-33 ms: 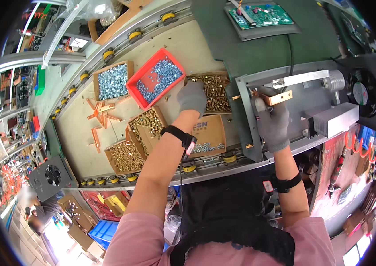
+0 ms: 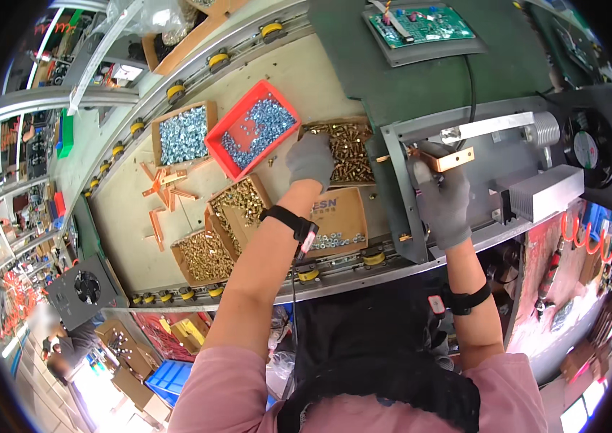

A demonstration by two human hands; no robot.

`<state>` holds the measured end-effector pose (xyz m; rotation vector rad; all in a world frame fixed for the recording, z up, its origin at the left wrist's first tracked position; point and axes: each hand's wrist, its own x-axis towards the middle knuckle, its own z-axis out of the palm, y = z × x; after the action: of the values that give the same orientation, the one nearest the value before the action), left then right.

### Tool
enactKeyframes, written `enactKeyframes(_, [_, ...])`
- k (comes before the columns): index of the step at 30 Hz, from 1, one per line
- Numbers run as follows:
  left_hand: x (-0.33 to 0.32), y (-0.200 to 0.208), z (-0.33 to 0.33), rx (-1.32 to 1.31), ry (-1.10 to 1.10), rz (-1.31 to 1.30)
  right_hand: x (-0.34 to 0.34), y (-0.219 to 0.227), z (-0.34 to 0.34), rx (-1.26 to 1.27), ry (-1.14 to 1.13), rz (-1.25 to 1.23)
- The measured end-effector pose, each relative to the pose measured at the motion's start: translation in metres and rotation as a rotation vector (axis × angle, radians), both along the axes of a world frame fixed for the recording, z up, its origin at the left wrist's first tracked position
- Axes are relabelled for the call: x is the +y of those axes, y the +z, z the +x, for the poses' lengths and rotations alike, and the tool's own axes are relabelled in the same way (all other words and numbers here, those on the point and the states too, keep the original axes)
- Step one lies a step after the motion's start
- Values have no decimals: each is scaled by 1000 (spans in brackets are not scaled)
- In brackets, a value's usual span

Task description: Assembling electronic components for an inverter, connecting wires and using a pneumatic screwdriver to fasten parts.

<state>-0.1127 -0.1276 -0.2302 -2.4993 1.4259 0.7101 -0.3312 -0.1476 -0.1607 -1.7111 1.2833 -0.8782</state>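
My left hand (image 2: 309, 160), in a grey glove, reaches over the left edge of a cardboard box of brass-coloured bolts (image 2: 351, 153). Its fingertips are bent down and hidden, so whether they hold a bolt does not show. My right hand (image 2: 444, 206), gloved too, is inside the left end of a grey metal housing (image 2: 411, 216). Its fingers close around a flat copper bar (image 2: 452, 159) with holes in its free end. The bar's other end lies by the housing's left wall, where a bolt (image 2: 384, 158) sticks out.
A red bin (image 2: 232, 167) and a cardboard box (image 2: 185, 135) hold silvery fasteners. Boxes of brass-coloured parts (image 2: 206, 254) and loose copper pieces (image 2: 167, 189) lie further left. Inside the housing are a finned heatsink (image 2: 545, 195) and a fan (image 2: 584, 150). A green circuit board (image 2: 425, 27) sits beyond.
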Motion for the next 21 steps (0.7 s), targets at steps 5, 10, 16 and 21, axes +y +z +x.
enactKeyframes(5, [15,6,13,139,132,-151,9,9,-9,-236,-42,279])
enactKeyframes(10, [25,42,-2,875,551,-389,11,20,-7,-302,-64,400])
enactKeyframes(16, [36,99,-71,1442,368,-672,9,35,-12,-434,27,556])
enactKeyframes(21, [30,105,-101,1064,190,-720,5,37,-19,-411,66,595])
